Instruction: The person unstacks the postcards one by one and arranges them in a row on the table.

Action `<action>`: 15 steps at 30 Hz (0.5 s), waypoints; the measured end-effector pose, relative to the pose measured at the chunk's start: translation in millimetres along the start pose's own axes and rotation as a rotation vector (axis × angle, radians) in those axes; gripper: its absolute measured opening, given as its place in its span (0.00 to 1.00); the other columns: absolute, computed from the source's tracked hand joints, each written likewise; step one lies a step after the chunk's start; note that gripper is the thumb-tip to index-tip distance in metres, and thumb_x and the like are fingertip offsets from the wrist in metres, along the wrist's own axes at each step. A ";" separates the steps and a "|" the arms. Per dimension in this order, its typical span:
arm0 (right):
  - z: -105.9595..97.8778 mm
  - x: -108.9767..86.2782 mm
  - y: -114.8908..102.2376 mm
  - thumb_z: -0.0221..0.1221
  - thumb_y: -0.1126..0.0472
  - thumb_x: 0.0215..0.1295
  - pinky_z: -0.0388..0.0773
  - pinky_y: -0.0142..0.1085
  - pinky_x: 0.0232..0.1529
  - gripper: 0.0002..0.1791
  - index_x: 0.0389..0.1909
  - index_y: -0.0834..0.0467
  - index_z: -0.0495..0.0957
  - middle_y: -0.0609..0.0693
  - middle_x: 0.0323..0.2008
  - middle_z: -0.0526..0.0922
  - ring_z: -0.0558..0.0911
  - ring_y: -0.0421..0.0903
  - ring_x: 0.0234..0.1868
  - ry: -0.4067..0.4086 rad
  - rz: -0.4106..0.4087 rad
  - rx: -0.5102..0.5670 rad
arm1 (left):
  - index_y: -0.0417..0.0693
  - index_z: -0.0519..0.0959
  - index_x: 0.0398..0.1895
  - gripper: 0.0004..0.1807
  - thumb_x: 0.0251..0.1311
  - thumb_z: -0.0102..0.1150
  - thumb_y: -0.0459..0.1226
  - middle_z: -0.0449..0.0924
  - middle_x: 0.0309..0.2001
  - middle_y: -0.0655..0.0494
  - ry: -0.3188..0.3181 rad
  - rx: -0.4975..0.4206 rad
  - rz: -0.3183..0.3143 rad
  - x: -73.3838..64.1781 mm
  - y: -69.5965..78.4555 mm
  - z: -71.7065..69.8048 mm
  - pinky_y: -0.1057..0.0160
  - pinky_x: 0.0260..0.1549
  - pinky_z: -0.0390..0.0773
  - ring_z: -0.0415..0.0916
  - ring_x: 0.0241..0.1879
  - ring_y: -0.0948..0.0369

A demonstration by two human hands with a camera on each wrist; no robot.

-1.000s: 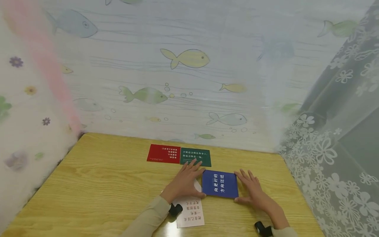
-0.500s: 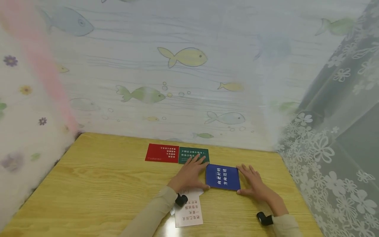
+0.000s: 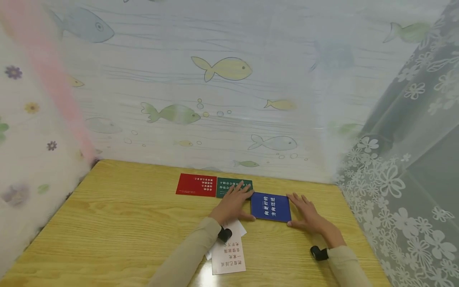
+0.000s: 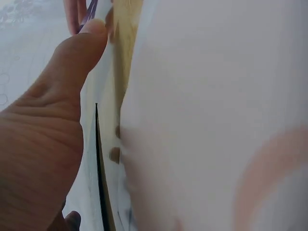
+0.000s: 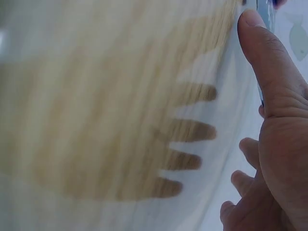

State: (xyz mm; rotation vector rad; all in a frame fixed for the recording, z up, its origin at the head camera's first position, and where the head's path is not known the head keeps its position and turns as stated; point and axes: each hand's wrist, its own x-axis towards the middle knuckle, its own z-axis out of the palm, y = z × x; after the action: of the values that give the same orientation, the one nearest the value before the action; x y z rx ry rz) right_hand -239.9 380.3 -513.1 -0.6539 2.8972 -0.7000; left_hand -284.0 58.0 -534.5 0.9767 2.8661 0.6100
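A blue card (image 3: 270, 207) with white characters lies between my two hands on the right half of the table. My left hand (image 3: 233, 205) touches its left side, thumb at the near corner and outstretched fingers reaching over the green card (image 3: 224, 193). On the opposite side my right hand (image 3: 309, 215) touches the blue card with thumb and forefinger at the two corners, the other fingers spread. In the right wrist view the straight thumb (image 5: 267, 62) meets the card's edge. The green card is partly hidden under the left fingers.
A red card (image 3: 196, 185) lies left of the green one, edges close together. Beneath the left wrist sit a pale pink card (image 3: 228, 261) with characters and other white pieces. Fish-patterned cloth (image 3: 222, 91) rises behind the wooden table (image 3: 125, 223).
Both hands have moved the blue card away from me, toward the back of the table, so it now sits nearer the green card. The red and green cards stay put.
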 end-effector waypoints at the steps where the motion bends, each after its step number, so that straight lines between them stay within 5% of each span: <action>1: -0.9 1.4 1.2 0.74 0.52 0.57 0.40 0.81 0.65 0.52 0.77 0.65 0.57 0.76 0.75 0.53 0.45 0.83 0.73 -0.004 0.006 0.005 | 0.52 0.63 0.78 0.55 0.50 0.71 0.66 0.53 0.81 0.52 -0.001 -0.004 -0.002 2.4 -0.5 0.2 0.44 0.79 0.45 0.41 0.82 0.49; 15: -12.8 25.0 20.9 0.74 0.51 0.57 0.40 0.80 0.66 0.53 0.77 0.65 0.56 0.76 0.75 0.53 0.46 0.84 0.73 -0.046 0.040 -0.022 | 0.55 0.61 0.79 0.54 0.51 0.70 0.64 0.54 0.80 0.53 -0.039 -0.024 -0.057 32.2 -4.9 1.8 0.44 0.80 0.44 0.41 0.82 0.49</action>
State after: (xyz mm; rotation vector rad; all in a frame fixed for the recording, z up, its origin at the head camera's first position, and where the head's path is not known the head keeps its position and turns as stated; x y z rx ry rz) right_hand -272.9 391.7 -510.8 -0.6045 2.8715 -0.6412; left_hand -312.2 74.3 -535.5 0.8903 2.8344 0.6125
